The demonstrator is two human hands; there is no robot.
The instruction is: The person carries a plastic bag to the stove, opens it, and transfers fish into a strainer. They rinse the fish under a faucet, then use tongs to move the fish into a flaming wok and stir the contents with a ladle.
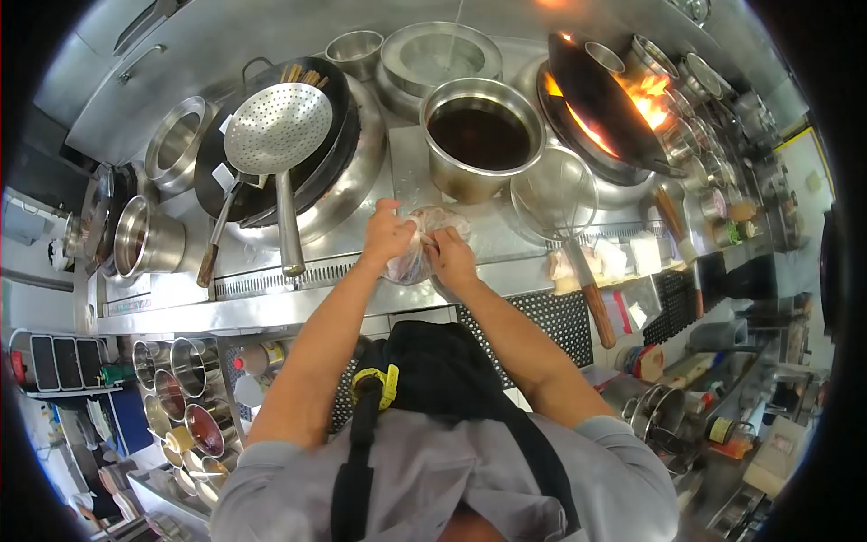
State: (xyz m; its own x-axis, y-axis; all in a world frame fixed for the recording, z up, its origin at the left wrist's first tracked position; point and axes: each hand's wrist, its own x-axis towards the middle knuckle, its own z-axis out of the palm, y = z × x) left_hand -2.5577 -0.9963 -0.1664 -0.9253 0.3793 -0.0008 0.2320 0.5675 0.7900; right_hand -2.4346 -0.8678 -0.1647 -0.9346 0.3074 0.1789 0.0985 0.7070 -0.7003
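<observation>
Clear plastic bag held over the steel counter, just in front of the pot of dark liquid. Bag gathered by the fingers of the left hand and pinched by those of the right hand. Perforated ladle laid across the wok, at left; flames seen around the tilted wok, at right. Wire strainer placed beside the pot.

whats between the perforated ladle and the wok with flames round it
In the head view, mainly a steel pot of dark liquid stands between them.
</observation>
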